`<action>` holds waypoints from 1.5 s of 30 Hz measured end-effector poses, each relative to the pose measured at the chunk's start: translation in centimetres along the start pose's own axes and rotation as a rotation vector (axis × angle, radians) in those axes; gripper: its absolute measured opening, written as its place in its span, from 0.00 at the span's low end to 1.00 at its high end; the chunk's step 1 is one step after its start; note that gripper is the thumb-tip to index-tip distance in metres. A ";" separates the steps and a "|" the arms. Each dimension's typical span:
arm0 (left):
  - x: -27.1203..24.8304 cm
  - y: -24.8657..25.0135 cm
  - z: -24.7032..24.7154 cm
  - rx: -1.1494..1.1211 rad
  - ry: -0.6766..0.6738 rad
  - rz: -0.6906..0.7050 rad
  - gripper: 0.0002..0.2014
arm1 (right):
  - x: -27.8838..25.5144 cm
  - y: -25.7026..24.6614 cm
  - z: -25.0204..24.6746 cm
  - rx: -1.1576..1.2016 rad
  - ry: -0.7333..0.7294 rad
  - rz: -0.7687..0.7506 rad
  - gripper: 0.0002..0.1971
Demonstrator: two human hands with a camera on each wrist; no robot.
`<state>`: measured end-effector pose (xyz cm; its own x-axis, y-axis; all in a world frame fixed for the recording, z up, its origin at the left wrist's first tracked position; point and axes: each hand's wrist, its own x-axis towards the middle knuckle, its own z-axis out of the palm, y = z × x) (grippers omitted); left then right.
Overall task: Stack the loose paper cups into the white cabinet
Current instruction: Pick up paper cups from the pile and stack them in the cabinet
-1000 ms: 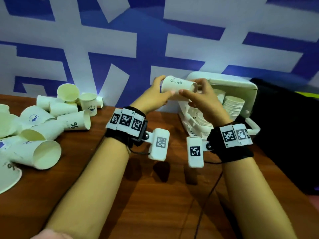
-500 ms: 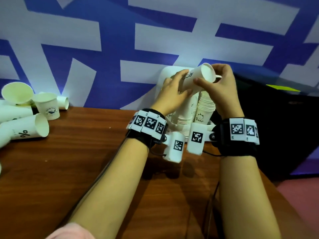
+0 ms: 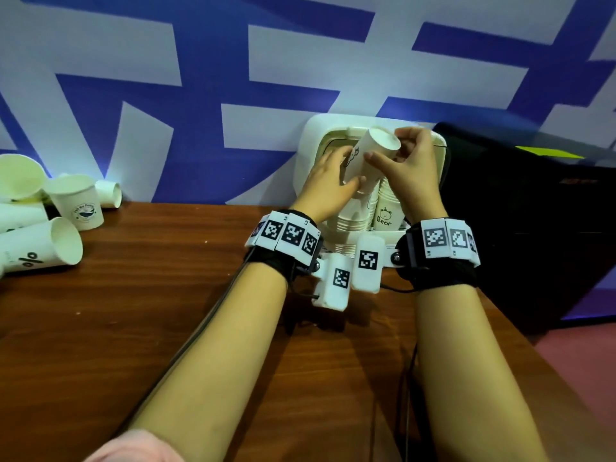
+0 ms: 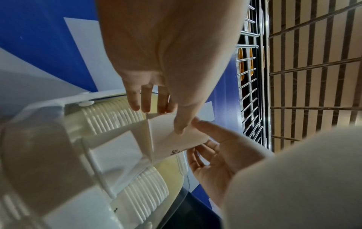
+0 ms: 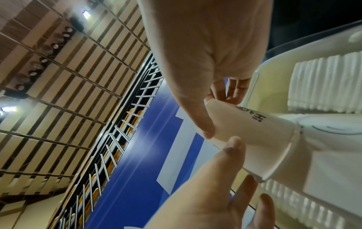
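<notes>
Held cup [image 3: 368, 161]: upside down, tilted, lowered over a stack [image 3: 350, 218] inside the white cabinet [image 3: 308, 141].
Left hand [image 3: 328, 185]: fingers curled round the cup's side.
Right hand [image 3: 408, 168]: pinches the cup's base end.
Clearance: cabinet against the wall; loose cups [image 3: 40, 245] well apart at the tabletop [image 3: 150, 311] left edge, partly cut off.
Hidden: cabinet's lower interior behind the wrists.

— What's in my fingers?
— A white paper cup [image 3: 370, 161] with black lettering, upside down and tilted, over the stacks [image 3: 383, 208] inside the white cabinet [image 3: 310, 135].
— And the loose cups [image 3: 43, 245]?
— Far left on my surface, some upright, some on their sides.
</notes>
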<state>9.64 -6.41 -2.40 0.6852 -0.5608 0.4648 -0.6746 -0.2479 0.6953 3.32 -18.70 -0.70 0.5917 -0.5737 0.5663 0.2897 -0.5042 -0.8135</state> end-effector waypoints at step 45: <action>0.0 -1.1 -0.6 0.209 -0.029 -0.290 0.20 | -0.9 4.1 2.8 -0.121 -0.344 0.258 0.31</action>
<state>10.52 -5.66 -2.89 0.8503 -0.4649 0.2466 -0.4968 -0.5546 0.6676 6.06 -18.44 -4.91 0.8547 -0.4531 0.2534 0.0220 -0.4561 -0.8896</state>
